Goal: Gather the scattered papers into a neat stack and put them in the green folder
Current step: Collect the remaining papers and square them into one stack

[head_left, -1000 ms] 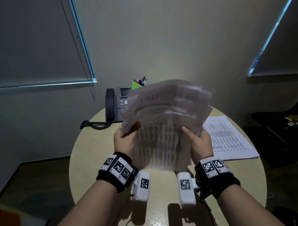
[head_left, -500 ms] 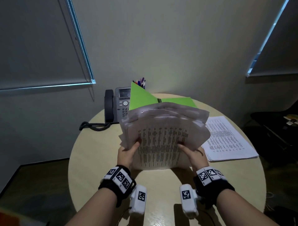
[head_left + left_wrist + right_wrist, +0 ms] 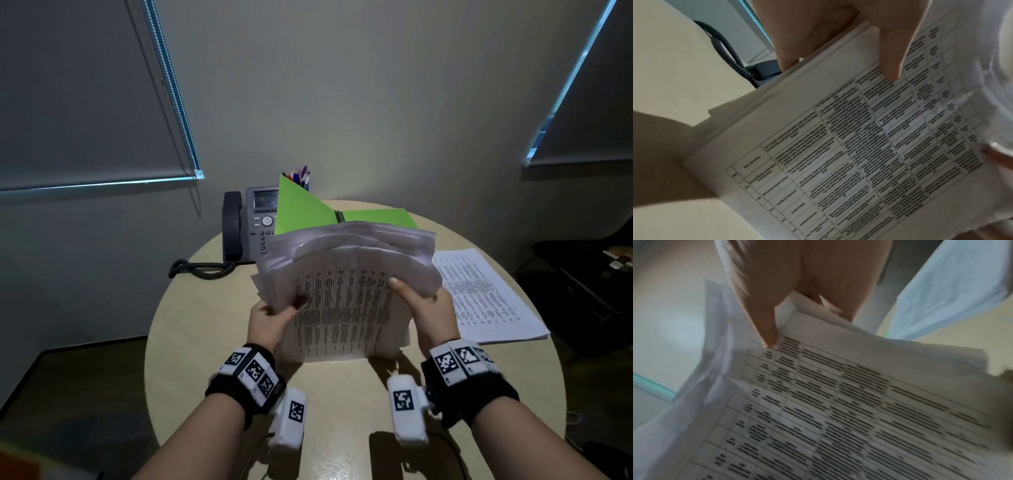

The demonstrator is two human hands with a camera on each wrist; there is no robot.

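Observation:
A thick bundle of printed papers (image 3: 346,301) stands on its lower edge on the round table (image 3: 191,329), its top curling forward. My left hand (image 3: 274,317) grips the bundle's left side, thumb on the front sheet. My right hand (image 3: 424,308) grips the right side, thumb on the print. The left wrist view shows the papers (image 3: 869,146) with my thumb across the table of text; the right wrist view shows the papers (image 3: 838,410) under my thumb. The green folder (image 3: 301,209) lies open behind the bundle, its left flap raised. Another stack of printed sheets (image 3: 486,294) lies flat at the right.
A dark desk phone (image 3: 246,226) with a coiled cord (image 3: 202,269) sits at the table's back left. A cup of pens (image 3: 299,176) stands behind the folder. Dark furniture (image 3: 589,291) is at the right, beyond the table edge.
The bundle came down from in front of the folder and now stands on the table. Both hands lowered with it; the folder is now in view.

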